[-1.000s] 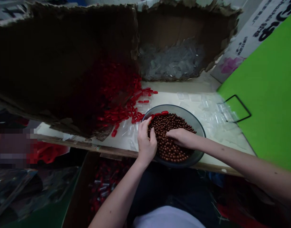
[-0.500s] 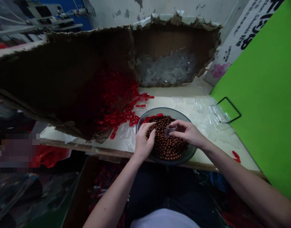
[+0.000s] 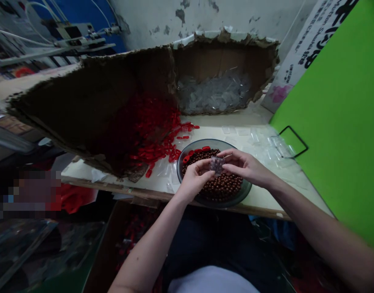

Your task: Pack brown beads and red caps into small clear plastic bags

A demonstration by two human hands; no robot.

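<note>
Between my two hands, above a grey bowl (image 3: 246, 194), is a small clear plastic case (image 3: 216, 165) with dark round beads inside it. My left hand (image 3: 195, 178) pinches its left side with thumb and fingers. On the opposite side my right hand (image 3: 246, 167) has its thumb and fingers closed on the case. Brown shiny beads (image 3: 223, 188) fill much of the bowl below. Several red plastic caps (image 3: 206, 148) lie along the bowl's far left inner edge.
A torn cardboard box (image 3: 53, 97) spills red pieces (image 3: 150, 126) onto the white table (image 3: 217, 121). Its right part contains clear plastic pieces (image 3: 214, 95). More clear cases (image 3: 275, 150) are scattered beside a green panel (image 3: 336, 122) with a black wire handle (image 3: 299, 140).
My left hand has moved right, from the beads to the clear case. The case has been lifted and turned, and beads now show inside it. My right hand keeps holding it.
</note>
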